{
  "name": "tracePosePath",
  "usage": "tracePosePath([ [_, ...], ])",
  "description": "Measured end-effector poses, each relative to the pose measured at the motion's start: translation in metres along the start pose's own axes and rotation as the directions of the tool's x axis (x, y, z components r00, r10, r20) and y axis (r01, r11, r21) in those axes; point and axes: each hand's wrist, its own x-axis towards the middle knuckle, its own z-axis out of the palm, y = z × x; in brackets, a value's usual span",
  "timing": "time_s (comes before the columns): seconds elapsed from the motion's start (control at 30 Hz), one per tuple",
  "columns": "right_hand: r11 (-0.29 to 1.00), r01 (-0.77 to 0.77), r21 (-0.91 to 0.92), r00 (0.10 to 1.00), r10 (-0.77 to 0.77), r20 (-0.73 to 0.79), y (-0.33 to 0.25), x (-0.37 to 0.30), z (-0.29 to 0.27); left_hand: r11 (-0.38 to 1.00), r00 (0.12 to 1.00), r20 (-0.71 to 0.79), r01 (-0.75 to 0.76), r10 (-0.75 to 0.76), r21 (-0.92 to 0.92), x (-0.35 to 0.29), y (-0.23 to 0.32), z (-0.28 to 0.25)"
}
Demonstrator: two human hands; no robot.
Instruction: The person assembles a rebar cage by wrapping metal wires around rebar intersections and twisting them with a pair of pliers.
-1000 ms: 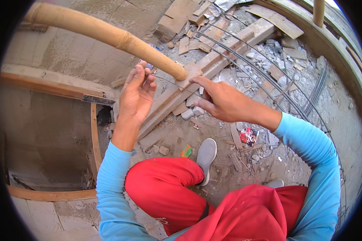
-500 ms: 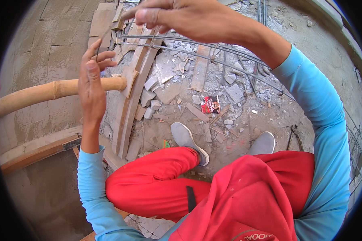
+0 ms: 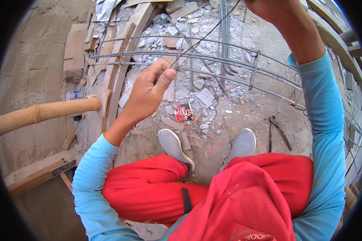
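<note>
Left hand (image 3: 149,90) raised above rubble, pinching a wire (image 3: 197,42) running up-right to the right hand (image 3: 269,8) at the top edge, rebar cage (image 3: 213,60) beyond both shoes (image 3: 175,146), bamboo pole (image 3: 44,114) far left, planks (image 3: 120,52) behind it, pincers (image 3: 279,130) right of the shoes.

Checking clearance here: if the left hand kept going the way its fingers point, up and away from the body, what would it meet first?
Probably the rebar cage. The left hand pinches a thin wire just before those bars, though depth is unclear.
</note>
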Motion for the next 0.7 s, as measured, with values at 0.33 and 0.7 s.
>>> tracePosePath([
  [0.33,0.774,-0.105,-0.624,0.881,0.363,0.302,0.042,-0.056,-0.031,0.863,0.918,0.030,-0.383,0.396,0.330,0.066,0.066,-0.003],
  [0.7,0.920,-0.047,-0.389,0.957,-0.070,-0.282,-0.031,-0.089,-0.091,0.816,0.800,-0.164,-0.558,0.577,0.153,0.131,0.069,0.034],
])
